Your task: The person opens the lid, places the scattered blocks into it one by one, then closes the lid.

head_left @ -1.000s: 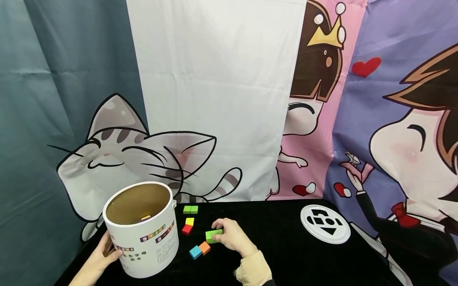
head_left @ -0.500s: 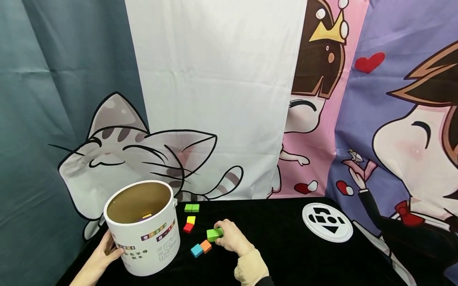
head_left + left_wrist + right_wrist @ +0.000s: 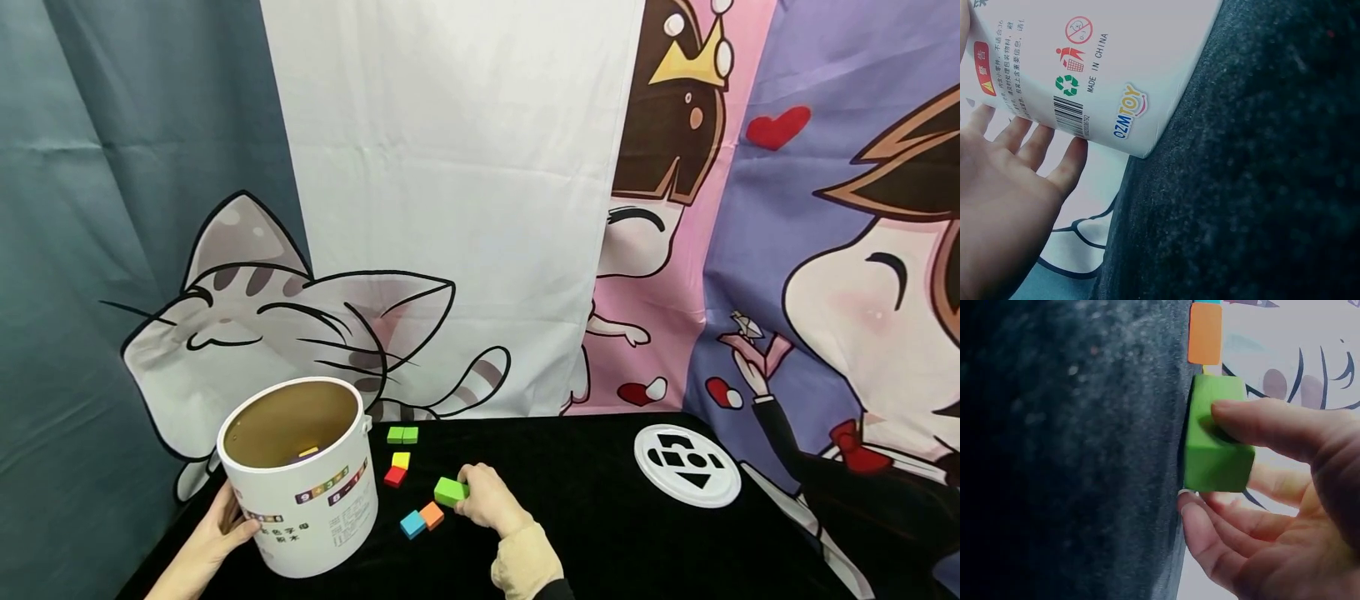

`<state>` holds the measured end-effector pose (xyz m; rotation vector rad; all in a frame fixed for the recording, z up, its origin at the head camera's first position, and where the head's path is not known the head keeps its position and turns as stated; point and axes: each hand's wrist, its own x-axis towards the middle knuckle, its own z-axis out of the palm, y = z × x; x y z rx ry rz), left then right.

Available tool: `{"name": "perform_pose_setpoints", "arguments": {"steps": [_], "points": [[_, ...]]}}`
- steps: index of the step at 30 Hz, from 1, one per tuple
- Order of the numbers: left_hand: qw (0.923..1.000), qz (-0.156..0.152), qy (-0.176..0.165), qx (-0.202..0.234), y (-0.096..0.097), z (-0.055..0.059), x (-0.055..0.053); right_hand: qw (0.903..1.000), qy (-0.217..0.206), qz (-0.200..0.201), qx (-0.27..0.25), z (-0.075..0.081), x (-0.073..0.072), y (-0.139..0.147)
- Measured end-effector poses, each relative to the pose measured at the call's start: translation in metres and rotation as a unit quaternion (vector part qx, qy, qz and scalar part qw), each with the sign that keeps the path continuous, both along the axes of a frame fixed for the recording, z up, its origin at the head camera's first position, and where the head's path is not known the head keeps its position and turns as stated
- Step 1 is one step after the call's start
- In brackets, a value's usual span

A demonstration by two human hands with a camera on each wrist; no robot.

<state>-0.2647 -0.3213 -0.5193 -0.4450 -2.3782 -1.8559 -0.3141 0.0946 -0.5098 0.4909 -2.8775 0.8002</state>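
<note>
A white bucket (image 3: 322,512) with printed labels stands on the black cloth (image 3: 600,517) at the left. My left hand (image 3: 213,537) rests against its side, fingers spread and fairly straight in the left wrist view, the thumb on the front. My right hand (image 3: 491,500) pinches a green block (image 3: 1219,434) low over the cloth, with the thumb on one face. The fingers' contact on its far side is partly hidden. Just left of that hand lie an orange block (image 3: 432,515) and a blue block (image 3: 412,524), touching at a corner.
Behind them lie a yellow block (image 3: 401,460) and a red block (image 3: 395,477), then two green blocks (image 3: 402,435) side by side. A few pieces (image 3: 308,452) show inside the bucket. At the right is a white lid (image 3: 687,466) with shaped holes. Printed curtains (image 3: 465,208) hang behind.
The green block in my right hand has turned slightly, and the hand has shifted a little to the right in view. The left hand and bucket look unchanged.
</note>
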Motion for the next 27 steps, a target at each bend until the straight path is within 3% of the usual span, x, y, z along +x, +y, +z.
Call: {"name": "perform_pose_setpoints", "arguments": {"steps": [7, 13, 23, 27], "points": [[0.9997, -0.006, 0.022, 0.004, 0.0, -0.003, 0.001, 0.9995, -0.011, -0.01, -0.027, 0.005, 0.0, 0.004], [0.9992, -0.008, 0.038, 0.005, 0.0, -0.005, 0.002, 0.9993, 0.016, 0.0, -0.033, 0.01, 0.0, 0.008], [0.9998, -0.001, -0.019, -0.002, 0.001, 0.001, 0.001, 0.997, 0.047, 0.012, -0.06, 0.029, 0.004, 0.011], [0.9998, 0.001, -0.018, -0.005, 0.0, 0.001, 0.0, 0.9952, 0.061, 0.022, -0.074, 0.038, 0.006, 0.011]]}}
